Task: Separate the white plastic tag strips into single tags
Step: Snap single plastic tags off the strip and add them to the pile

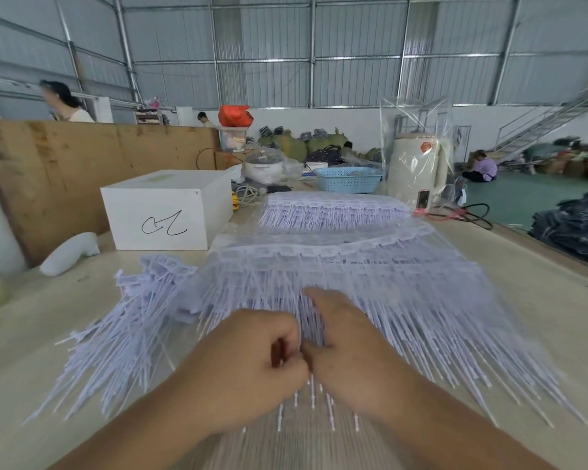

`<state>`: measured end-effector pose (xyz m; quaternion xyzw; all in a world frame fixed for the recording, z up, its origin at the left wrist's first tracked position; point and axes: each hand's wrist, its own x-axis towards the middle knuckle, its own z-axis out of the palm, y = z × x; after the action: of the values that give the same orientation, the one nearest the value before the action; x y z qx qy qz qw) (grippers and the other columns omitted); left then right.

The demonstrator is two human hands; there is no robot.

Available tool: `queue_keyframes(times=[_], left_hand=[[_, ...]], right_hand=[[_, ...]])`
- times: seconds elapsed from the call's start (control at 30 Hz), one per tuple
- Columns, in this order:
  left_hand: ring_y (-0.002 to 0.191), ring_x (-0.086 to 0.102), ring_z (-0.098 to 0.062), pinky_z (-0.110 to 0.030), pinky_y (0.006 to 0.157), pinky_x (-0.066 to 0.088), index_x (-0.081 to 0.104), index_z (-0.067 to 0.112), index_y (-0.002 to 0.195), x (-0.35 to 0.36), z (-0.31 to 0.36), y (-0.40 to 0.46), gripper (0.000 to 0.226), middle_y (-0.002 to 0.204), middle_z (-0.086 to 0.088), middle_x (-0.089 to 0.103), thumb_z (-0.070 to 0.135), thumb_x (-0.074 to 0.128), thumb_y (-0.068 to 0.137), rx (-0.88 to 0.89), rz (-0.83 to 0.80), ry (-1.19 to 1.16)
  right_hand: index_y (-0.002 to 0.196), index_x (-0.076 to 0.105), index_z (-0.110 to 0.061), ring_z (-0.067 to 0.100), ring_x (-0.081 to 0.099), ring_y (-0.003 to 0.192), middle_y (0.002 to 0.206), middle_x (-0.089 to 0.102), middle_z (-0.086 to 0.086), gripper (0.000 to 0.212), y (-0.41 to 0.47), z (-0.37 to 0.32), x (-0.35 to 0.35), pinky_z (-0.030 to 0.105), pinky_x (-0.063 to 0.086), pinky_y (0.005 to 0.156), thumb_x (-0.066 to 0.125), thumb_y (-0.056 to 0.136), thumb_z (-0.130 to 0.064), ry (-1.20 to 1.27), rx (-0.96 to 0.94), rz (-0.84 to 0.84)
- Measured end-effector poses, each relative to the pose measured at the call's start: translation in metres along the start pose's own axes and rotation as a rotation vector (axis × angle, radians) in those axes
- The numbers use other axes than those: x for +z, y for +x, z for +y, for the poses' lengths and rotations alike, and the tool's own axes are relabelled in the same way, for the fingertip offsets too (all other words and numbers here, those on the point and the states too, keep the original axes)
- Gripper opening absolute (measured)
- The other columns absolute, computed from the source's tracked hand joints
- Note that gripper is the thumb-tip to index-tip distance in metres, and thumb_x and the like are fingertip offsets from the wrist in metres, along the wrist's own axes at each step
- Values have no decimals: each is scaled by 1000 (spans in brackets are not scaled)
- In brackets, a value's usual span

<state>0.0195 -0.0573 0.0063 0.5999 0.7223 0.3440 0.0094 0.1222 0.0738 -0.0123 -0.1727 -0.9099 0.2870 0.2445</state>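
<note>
A wide stack of white plastic tag strips lies across the middle of the table, heads at the far side, thin tails pointing toward me. My left hand and my right hand meet over the near tails of the stack. Both hands have fingers curled and pinch tags between them at the strip's left end. A loose pile of single tags fans out on the table to the left. A second stack of strips lies farther back.
A white box with a black scribble stands at the back left, a white foam piece beside it. Behind are a blue basket, a cream appliance in a clear bag and cables. People work in the background.
</note>
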Motion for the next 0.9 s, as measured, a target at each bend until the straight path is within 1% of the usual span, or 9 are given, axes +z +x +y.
queue_keyframes(times=[0.1, 0.2, 0.27, 0.33, 0.47, 0.6, 0.7, 0.77, 0.9], left_hand=[[49, 45, -4, -16, 49, 33, 52, 28, 64, -4, -1, -2, 13, 52, 13, 50, 40, 48, 63, 54, -114, -43], [49, 44, -3, -17, 50, 35, 53, 26, 65, -10, -7, -2, 11, 53, 12, 49, 36, 53, 68, 61, -175, -54], [51, 44, -1, -20, 53, 36, 54, 28, 63, -16, -12, -2, 15, 53, 11, 49, 41, 48, 70, 28, -135, -99], [53, 45, -4, -28, 58, 39, 58, 23, 65, -22, -20, 1, 32, 55, 4, 49, 52, 46, 71, -83, 20, -192], [56, 47, -16, -37, 64, 40, 50, 14, 64, -29, -37, 9, 61, 57, 0, 48, 75, 49, 70, -340, 393, -306], [60, 56, -26, -42, 60, 44, 49, 19, 73, -34, -46, 11, 54, 66, -6, 57, 71, 57, 79, -449, 530, -213], [53, 59, -18, -32, 46, 44, 64, 22, 77, -35, -41, 11, 22, 69, -6, 64, 40, 64, 90, -427, 374, -456], [45, 53, -18, -27, 42, 40, 68, 20, 65, -31, -33, 11, 27, 64, -8, 60, 37, 64, 86, -360, 209, -557], [44, 39, -17, -26, 50, 31, 63, 13, 68, -32, -27, 10, 35, 54, -6, 46, 46, 72, 76, -214, 228, -425]], right_hand=[[144, 41, -26, -9, 44, 119, 141, 46, -7, 52, 1, 0, -2, 4, 26, 99, 51, 93, -21, 22, -3, 64], [124, 61, -25, -10, 55, 77, 92, 57, -18, 32, 4, -1, -4, 3, 38, 70, 51, 95, -17, 53, -19, 179], [107, 69, -26, -7, 54, 58, 72, 51, -20, 26, 4, -1, -7, 7, 38, 56, 54, 93, -10, 99, -11, 238], [93, 71, -28, -1, 51, 45, 60, 52, -18, 28, 2, -3, -10, 10, 36, 47, 55, 91, -5, 166, 8, 244], [79, 72, -20, 3, 53, 50, 60, 57, -19, 20, -8, -21, -15, 11, 35, 48, 54, 82, -10, 127, -101, 251], [75, 68, -16, 10, 56, 65, 71, 59, -6, 24, -19, -38, -20, 24, 46, 57, 46, 74, -23, -50, -245, 157], [86, 69, -22, 4, 54, 69, 72, 56, -14, 29, -23, -41, -19, 11, 39, 57, 44, 75, -30, -111, -271, 97], [96, 67, -27, -1, 51, 64, 65, 50, -20, 30, -22, -41, -18, 7, 36, 57, 44, 78, -34, -114, -260, 96], [106, 59, -31, 6, 50, 52, 56, 50, -12, 25, -16, -31, -23, 25, 40, 52, 46, 89, -43, 8, -229, 157]])
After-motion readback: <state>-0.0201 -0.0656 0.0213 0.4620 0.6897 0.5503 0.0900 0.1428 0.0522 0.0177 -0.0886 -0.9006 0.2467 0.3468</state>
